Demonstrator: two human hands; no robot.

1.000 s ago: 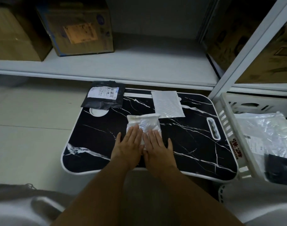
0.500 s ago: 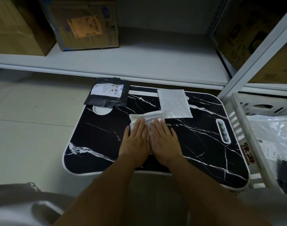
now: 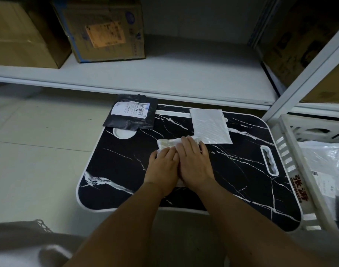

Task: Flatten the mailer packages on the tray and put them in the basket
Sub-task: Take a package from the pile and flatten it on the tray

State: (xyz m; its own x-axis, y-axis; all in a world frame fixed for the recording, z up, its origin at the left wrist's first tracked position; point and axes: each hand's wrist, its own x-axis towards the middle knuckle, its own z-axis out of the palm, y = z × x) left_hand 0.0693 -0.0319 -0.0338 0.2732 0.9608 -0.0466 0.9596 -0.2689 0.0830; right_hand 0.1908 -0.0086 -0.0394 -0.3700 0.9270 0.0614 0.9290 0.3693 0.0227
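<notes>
Both flat hands, left (image 3: 163, 166) and right (image 3: 193, 160), press side by side with fingers spread straight on a crumpled white mailer (image 3: 168, 144) lying mid-tray (image 3: 126, 170), the basket (image 3: 292, 151) off right.

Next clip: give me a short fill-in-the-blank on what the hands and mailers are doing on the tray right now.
1. Both hands, left hand and right hand, press flat on the ____ mailer.
2. The black mailer overhangs the marble-patterned tray's far ____ corner.
3. The white basket stands to the tray's ____.

Missing words: crumpled white; left; right
</notes>
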